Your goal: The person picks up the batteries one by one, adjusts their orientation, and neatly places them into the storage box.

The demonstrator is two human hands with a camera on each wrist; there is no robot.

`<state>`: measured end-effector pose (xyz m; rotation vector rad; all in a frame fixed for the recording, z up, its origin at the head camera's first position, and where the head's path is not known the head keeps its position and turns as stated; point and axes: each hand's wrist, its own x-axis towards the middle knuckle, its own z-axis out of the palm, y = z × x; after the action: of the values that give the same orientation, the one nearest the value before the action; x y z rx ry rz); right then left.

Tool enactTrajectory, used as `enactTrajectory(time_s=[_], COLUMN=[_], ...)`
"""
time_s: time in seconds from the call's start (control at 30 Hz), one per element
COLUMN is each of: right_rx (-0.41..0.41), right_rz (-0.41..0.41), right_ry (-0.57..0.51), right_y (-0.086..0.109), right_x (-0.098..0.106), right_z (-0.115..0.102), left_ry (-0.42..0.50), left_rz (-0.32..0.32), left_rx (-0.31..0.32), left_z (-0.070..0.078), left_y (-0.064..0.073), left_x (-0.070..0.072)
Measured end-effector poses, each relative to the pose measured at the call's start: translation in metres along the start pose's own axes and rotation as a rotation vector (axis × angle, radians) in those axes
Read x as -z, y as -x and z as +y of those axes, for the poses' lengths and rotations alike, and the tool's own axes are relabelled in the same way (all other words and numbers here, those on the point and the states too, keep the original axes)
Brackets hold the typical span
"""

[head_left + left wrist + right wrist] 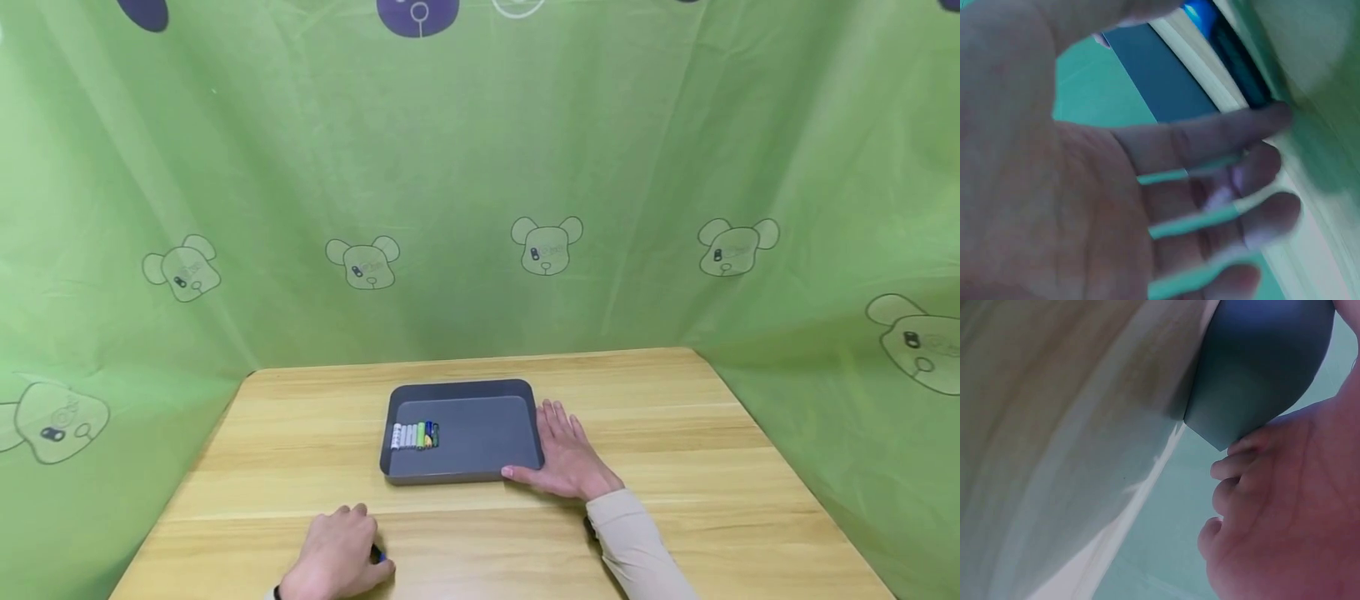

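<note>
Low over the near table, my left hand [337, 550] holds a dark battery with a blue end [377, 554] between thumb and index finger. In the left wrist view the battery [1235, 56] spans from the thumb to the index fingertip, the other fingers spread beside it. A grey rectangular tray [480, 442] sits further back. Along its left side several batteries [414, 436] lie in a row, white, green, blue and dark. My right hand [566, 458] rests at the tray's right side, fingers stretched along the wall and thumb at the near corner.
The wooden table [300, 450] has a back edge that meets a green curtain [450, 317] printed with bear heads. A dark object [591, 529] shows partly under the right wrist.
</note>
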<state>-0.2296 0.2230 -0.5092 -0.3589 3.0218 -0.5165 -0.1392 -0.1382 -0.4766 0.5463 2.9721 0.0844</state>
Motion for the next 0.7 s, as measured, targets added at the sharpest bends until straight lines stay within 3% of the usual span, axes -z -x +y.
enactTrajectory(time_s=[0.17,0.33,0.5,0.7], right_rx=[-0.001,0.004,0.001,-0.005], right_rz=[0.002,-0.004,-0.008,-0.011], right_ry=[0.002,0.001,-0.003,-0.006], right_y=[0.001,0.001,0.001,0.0], right_x=[0.001,0.001,0.001,0.0], right_z=[0.0,-0.001,-0.001,0.0], left_ry=[0.015,0.075,0.134,0.171], left_rz=[0.119,0.321,0.455,0.51], left_rx=[-0.163,-0.305,-0.349,-0.367], left_z=[-0.005,-0.016,-0.029,-0.036], left_y=[-0.009,-0.025,-0.047,-0.075], left_x=[0.001,0.002,0.008,0.018])
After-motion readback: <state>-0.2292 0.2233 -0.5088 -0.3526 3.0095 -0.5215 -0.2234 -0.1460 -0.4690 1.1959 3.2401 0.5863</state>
